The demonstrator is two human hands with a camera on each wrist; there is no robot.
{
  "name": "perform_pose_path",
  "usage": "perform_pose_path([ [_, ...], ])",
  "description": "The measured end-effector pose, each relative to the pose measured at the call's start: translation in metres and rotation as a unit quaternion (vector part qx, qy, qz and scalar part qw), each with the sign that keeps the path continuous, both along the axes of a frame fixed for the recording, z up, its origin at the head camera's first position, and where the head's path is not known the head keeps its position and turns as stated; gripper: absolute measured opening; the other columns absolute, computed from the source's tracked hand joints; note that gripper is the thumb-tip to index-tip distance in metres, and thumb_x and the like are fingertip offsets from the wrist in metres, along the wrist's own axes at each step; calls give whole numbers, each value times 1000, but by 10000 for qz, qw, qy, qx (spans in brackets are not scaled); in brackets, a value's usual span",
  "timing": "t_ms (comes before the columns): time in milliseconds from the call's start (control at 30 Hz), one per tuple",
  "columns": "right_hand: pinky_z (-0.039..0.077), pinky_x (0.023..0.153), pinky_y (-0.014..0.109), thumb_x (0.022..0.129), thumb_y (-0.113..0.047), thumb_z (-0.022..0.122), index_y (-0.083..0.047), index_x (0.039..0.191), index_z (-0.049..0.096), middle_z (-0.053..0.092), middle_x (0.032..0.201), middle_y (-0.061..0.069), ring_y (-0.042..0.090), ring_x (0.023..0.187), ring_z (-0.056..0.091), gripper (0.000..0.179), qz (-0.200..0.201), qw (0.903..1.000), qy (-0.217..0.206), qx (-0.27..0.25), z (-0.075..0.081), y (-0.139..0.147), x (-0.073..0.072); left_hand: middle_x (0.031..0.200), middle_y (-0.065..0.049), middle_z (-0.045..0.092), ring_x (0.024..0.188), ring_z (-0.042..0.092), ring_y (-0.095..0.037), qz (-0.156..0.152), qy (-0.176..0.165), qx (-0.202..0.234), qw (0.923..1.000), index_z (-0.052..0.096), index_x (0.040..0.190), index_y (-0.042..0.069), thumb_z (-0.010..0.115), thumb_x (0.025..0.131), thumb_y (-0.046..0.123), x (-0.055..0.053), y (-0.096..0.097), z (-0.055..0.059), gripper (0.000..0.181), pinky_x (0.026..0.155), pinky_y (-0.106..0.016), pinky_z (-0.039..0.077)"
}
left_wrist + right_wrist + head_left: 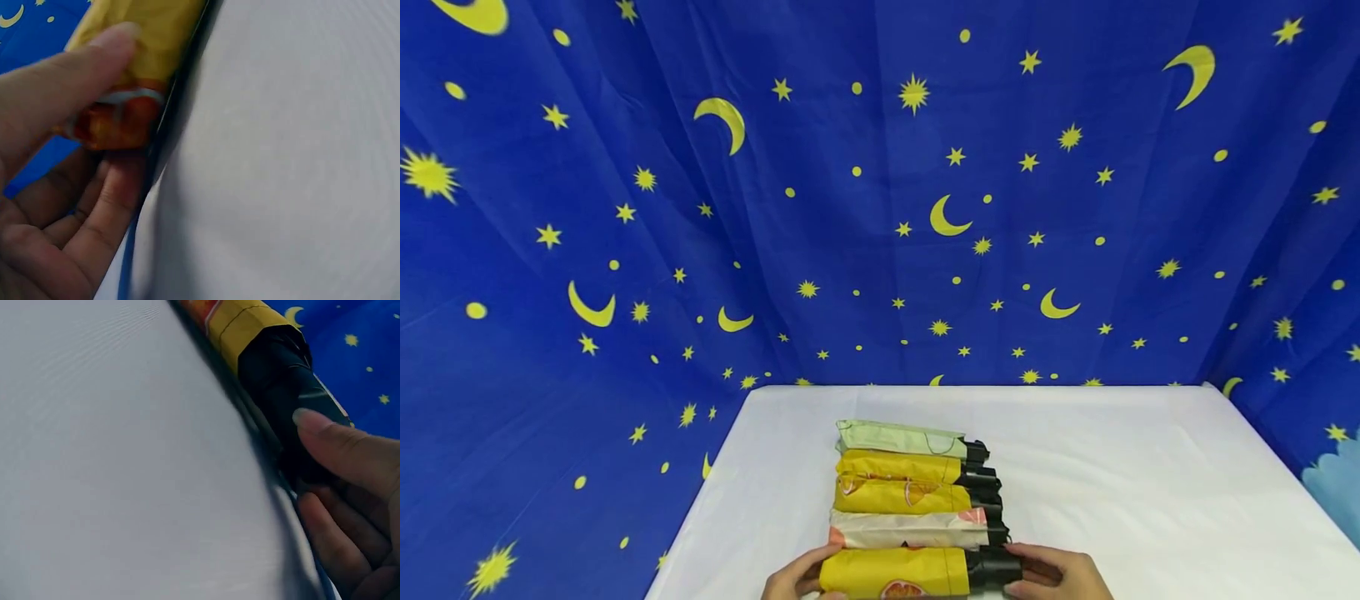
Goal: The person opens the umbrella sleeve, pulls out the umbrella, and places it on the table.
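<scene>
Left hand [797,575] and right hand [1062,573], half-curled, are pinching the front umbrella [891,572] endwise, likely squaring it with the umbrella row [887,498] beyond their fingertips.

Four folded umbrellas [880,500] are lying one behind another on a table [1112,483], handles [979,477] pointing right. Before them, a fifth umbrella [891,572] is stretching between the left hand [793,576] at its left end and the right hand [1063,574] at its right. A curtain [880,250] is hanging behind the table and on both sides.
</scene>
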State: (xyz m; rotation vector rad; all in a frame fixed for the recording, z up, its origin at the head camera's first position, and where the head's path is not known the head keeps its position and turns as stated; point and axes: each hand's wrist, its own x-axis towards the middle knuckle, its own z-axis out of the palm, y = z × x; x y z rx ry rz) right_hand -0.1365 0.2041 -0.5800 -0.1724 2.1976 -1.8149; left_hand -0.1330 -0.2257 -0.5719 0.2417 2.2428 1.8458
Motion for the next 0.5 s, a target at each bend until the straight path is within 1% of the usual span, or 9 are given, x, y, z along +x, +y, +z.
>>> perform_pose_path([
  [67,60,84,34,84,-24,86,10,130,64,68,123,27,25,104,73,62,-160,9989,-262,-341,3,2,-1,128,-26,64,104,68,-19,91,-297,313,9990,56,138,-11,87,84,20,0,4,3,69,86,-31,59],
  [133,60,86,35,85,-21,86,11,132,62,68,124,25,25,106,72,61,-318,9964,-429,-652,7,4,-3,130,-23,63,108,66,-24,119,-504,565,9971,55,140,-10,85,86,18,-2,7,7,69,88,-32,59],
  [233,59,87,35,87,-15,83,14,134,59,67,125,25,23,107,72,60,-264,9948,-301,-941,16,7,-7,135,-20,60,112,65,-26,155,-742,989,9922,52,144,-8,83,88,16,-3,10,13,67,90,-34,58],
  [300,58,88,35,88,-12,82,15,134,58,68,124,25,22,107,72,58,-94,9947,-113,-1020,22,8,-9,141,-23,55,114,66,-27,213,-667,1194,9904,50,146,-8,81,90,14,-4,11,19,67,91,-36,58],
  [400,59,88,36,91,-8,78,17,134,55,67,124,26,22,107,71,55,197,9939,105,-1077,32,8,-10,143,-28,52,111,68,-28,310,-541,1492,9868,45,148,-10,77,92,10,-4,13,30,67,91,-42,57],
  [500,59,87,37,93,-8,76,15,137,55,66,127,26,22,107,72,54,212,9944,292,-990,45,7,-12,139,-30,54,106,70,-30,265,-377,1531,9871,41,149,-12,75,94,7,-8,13,43,67,89,-42,58],
])
